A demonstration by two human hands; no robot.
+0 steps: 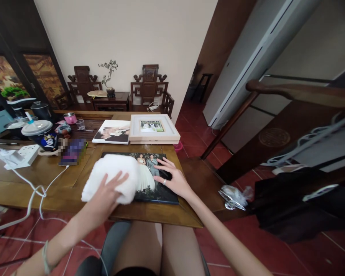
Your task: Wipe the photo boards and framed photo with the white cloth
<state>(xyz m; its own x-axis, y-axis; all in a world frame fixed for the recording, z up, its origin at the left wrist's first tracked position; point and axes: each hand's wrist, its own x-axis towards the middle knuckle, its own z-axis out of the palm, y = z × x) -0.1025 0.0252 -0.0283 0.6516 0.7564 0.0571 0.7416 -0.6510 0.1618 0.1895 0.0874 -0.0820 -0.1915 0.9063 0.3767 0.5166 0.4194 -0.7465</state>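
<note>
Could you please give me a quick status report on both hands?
Left hand spread on white cloth. Right hand at photo panel's right side. Cloth covering panel's left part.

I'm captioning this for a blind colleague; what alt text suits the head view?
A person's left hand, fingers spread, rests on a white cloth covering the left part of a dark photo panel; the right hand is over its right side. Behind it on the wooden table are a print and a framed picture.

A plain white cloth (pixel 99 172) contrasts with a dark photo panel (pixel 161 191) printed partly in white and grey. Pale lines grid the red floor (pixel 241 239).
</note>
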